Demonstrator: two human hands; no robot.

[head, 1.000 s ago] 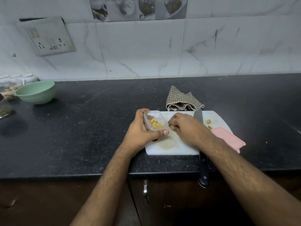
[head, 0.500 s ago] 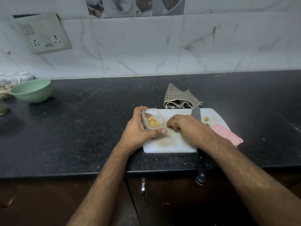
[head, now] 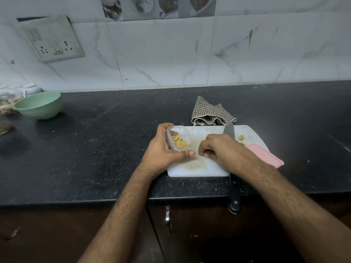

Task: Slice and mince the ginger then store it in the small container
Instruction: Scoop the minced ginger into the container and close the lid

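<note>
My left hand [head: 161,149] grips a small clear container [head: 177,138], tilted at the left end of the white cutting board [head: 199,168]. Yellow ginger pieces [head: 179,143] lie inside it. My right hand [head: 218,147] rests on the board just right of the container, fingers curled down at the board's surface; what they pinch is hidden. A black-handled knife [head: 234,194] lies across the board under my right wrist, its handle past the counter edge. A few ginger scraps [head: 241,138] sit near the blade. The pink lid [head: 266,155] lies at the board's right edge.
A checked cloth [head: 211,112] is bunched behind the board. A green bowl [head: 39,105] stands at the far left of the black counter [head: 104,149], with white cups [head: 28,89] behind it. A socket plate [head: 53,39] hangs on the tiled wall.
My right hand's fingers have curled lower toward the board beside the container. The left hand keeps its grip on the container. The view shifted slightly.
</note>
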